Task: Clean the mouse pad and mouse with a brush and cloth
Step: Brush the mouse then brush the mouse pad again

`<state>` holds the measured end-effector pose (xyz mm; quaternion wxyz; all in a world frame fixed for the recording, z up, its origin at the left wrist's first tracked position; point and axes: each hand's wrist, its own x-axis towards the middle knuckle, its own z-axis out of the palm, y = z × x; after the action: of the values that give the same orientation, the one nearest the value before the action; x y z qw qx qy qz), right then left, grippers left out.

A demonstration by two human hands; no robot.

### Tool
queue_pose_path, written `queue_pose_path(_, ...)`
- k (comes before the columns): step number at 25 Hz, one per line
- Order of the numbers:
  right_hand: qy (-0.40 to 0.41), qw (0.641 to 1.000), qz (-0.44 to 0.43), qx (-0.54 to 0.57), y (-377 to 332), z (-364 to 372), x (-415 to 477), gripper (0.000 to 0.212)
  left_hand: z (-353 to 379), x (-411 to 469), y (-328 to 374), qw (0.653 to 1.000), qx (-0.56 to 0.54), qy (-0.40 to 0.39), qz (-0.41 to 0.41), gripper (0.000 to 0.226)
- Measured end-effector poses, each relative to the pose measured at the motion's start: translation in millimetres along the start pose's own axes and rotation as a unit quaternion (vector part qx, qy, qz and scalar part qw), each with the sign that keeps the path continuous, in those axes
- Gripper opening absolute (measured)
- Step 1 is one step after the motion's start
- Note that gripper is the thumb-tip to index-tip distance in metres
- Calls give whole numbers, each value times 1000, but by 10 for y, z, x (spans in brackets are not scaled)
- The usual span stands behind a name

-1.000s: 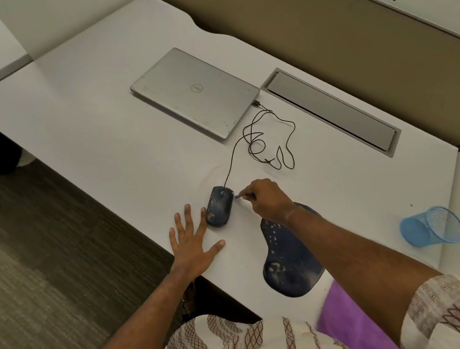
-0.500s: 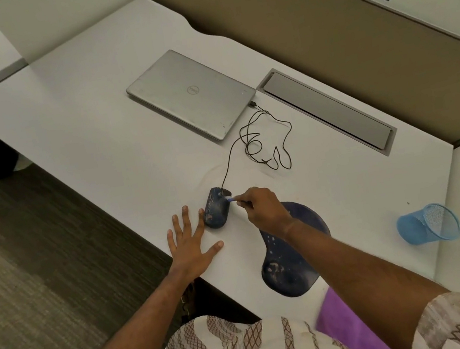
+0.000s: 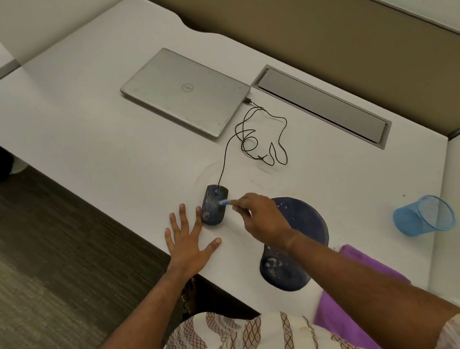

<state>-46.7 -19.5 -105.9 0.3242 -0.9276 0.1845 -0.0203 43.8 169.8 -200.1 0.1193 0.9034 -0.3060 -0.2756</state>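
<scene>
1. Head view looked down on a white bench (image 3: 77, 123) in a cubicle with a tan partition (image 3: 319, 22) behind it.
2. A dark blue mouse (image 3: 213, 212), smeared with pale dust, sat on the bare bench near its front edge, just left of the mouse pad.
3. The left hand (image 3: 187, 242) lay flat on the bench, palm down and fingers spread. Its forefinger reached up along the mouse's left side; I could not tell whether it touched.
4. The right hand (image 3: 260, 218) had its fingers curled and pinched a small blue brush (image 3: 225, 202). The brush tip, somewhat blurred, was on top of the mouse.
5. A dark blue mouse pad (image 3: 305, 216) with pale specks lay under the right wrist and forearm, which hid part of it.
6. A purple cloth (image 3: 345, 325) lay at the bench's near edge, beside the pad and partly under the right arm.
7. A thin black cable (image 3: 247, 138) ran from the mouse in loose loops to the corner of a closed silver laptop (image 3: 186, 91) farther back.
8. A grey cover strip (image 3: 320, 105) was set into the bench beside the laptop.
9. A blue mesh cup (image 3: 422, 215) lay on its side at the right, well apart from the pad.
10. Grey carpet (image 3: 25, 269) showed on the left.
</scene>
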Motion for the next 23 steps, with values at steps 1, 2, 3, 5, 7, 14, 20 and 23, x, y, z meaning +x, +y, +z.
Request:
queue_pose_path(1,9,1000,6,-2,-25,-28,57,28,-2,1,4,1000,-1,-1,1,96)
queue_pose_path(2,6,1000,6,-6,-42,-37,92,29,-4,1,6,1000,-2,-1,1,96)
queue_pose_path(3,-7,1000,0,-11,-56,-23,98,30,-7,1,6,1000,-4,0,1,96)
queue_pose_path(5,-46,998,-21,-39,-67,53,22,32,-12,0,5,1000,-4,1,0,96)
queue_pose_path(7,-77,993,-43,-82,-49,141,-88,33,-7,-8,6,1000,-5,3,2,96)
queue_pose_path(14,-121,978,-81,-147,-21,208,-190,35,-18,-4,20,1000,4,0,-3,98)
queue_pose_path(20,-105,980,-99,-139,-59,201,-188,35,-26,-17,23,1000,-5,3,3,98)
queue_pose_path(23,-102,978,-115,-142,-64,238,-185,38,-32,-27,21,1000,-18,2,10,98)
